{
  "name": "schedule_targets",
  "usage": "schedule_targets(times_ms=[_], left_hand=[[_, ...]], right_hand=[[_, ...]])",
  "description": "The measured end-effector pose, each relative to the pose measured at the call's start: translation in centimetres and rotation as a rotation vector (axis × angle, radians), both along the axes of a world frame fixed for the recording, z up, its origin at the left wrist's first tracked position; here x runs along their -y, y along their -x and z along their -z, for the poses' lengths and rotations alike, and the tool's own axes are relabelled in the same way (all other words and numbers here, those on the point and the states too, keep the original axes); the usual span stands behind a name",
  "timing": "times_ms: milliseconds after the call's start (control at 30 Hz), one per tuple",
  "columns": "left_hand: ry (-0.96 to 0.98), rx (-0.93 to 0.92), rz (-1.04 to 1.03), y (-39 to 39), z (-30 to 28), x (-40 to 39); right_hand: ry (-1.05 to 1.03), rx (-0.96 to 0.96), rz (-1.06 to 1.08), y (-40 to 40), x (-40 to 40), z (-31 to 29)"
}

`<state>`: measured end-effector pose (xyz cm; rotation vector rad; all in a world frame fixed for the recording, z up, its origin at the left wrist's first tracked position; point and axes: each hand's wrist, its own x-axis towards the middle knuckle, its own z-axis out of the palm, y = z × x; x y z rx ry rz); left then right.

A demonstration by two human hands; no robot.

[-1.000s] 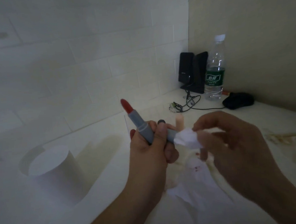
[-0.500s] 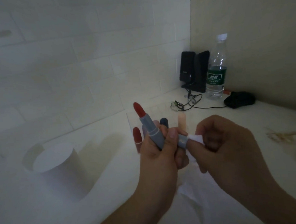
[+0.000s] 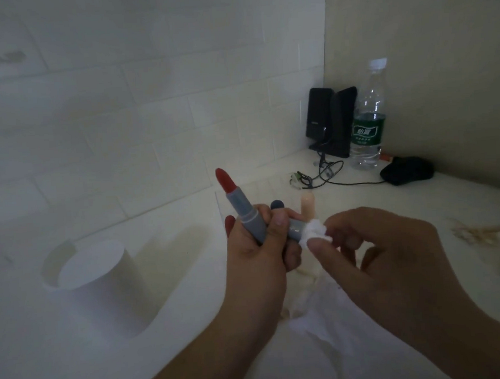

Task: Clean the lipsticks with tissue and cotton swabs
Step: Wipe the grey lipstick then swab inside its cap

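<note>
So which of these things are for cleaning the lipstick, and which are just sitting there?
For the job: the red lipstick in the left hand, the tissue wad in the right hand, the flat tissue, the peach lipstick.

Just sitting there: water bottle, black speakers, cables, white cup.

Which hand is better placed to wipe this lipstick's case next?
Right. The right hand already pinches the tissue wad against the lower end of the grey lipstick, while the left hand is occupied gripping it.
</note>
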<state>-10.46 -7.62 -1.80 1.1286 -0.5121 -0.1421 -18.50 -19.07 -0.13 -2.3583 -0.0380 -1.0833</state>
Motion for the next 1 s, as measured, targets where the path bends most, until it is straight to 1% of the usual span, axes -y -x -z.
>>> schedule_targets(times_ms=[100,167,267,333,400,500,533,567,633,667,700,733,767,833,867,1000], left_hand=[[-0.016,-0.026,0.012,0.2,0.1,0.0],[0.027,-0.065,0.032,0.5,0.3,0.1],[0.110,-0.164,0.077,0.7,0.3,0.1],[0.129,-0.167,0.088,1.0,0.3,0.0],[0.119,-0.139,0.095,1.2,0.3,0.0],[0.084,-0.096,0.099,1.4,0.4,0.1],[0.076,-0.070,0.103,1.4,0.3,0.1],[0.066,-0.035,0.090,1.4,0.3,0.1],[0.016,0.033,0.043,1.3,0.3,0.1],[-0.002,0.044,0.023,1.2,0.2,0.1],[-0.013,0.033,0.004,0.9,0.1,0.1],[-0.015,-0.010,-0.017,0.6,-0.1,0.0],[-0.009,-0.067,-0.023,0.3,-0.2,-0.1],[0.032,-0.158,-0.010,0.0,-0.5,-0.3],[0.043,-0.181,-0.010,-0.1,-0.5,-0.4],[0.002,-0.158,-0.007,0.3,-0.3,-0.4]], right_hand=[[0.151,0.023,0.053,-0.4,0.5,0.5],[0.214,0.007,0.095,-0.4,0.3,0.7],[0.228,0.025,0.118,-0.6,-0.1,1.3],[0.170,0.008,0.121,-0.5,-0.4,1.3],[-0.012,-0.043,0.087,0.0,-0.8,0.5],[-0.327,-0.220,0.031,0.4,-1.3,-0.7],[-0.483,-0.283,-0.002,0.3,-1.3,-0.9],[-0.710,-0.356,-0.057,0.2,-1.2,-0.9],[-1.263,-0.514,-0.245,-0.3,-1.0,-0.9],[-1.400,-0.544,-0.303,-0.4,-1.0,-1.0],[-1.393,-0.532,-0.340,-0.5,-0.9,-1.0],[-1.223,-0.487,-0.339,-0.5,-0.8,-0.7],[-0.921,-0.402,-0.277,-0.3,-0.8,-0.4],[-0.271,-0.166,-0.079,0.0,-0.7,0.0],[-0.072,-0.107,-0.022,0.0,-0.5,0.4],[0.233,-0.083,0.027,-0.5,-0.1,1.1]])
